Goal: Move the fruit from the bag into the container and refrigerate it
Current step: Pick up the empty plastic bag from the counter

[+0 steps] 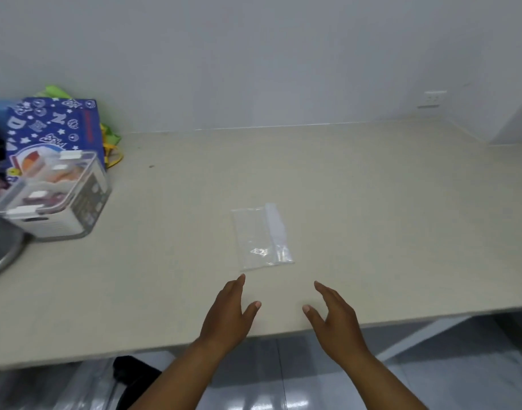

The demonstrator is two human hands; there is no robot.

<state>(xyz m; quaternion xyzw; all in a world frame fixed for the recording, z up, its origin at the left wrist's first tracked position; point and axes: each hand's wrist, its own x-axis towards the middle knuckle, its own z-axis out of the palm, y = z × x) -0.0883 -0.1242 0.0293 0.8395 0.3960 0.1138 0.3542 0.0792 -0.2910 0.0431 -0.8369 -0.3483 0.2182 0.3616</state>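
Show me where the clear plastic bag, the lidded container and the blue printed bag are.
clear plastic bag [261, 236]: head view, middle of the flat film.
lidded container [76, 202]: head view, its front right wall.
blue printed bag [61, 122]: head view, upper printed face.

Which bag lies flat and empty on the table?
The clear plastic zip bag, flat just beyond both hands; the blue printed bag stands upright at far left.

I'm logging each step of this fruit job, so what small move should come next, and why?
Probably reach left for the lidded clear container. The plastic bag lies flat and looks empty, the container appears to hold food with its lid on, and the left hand and right hand hover open, holding nothing.
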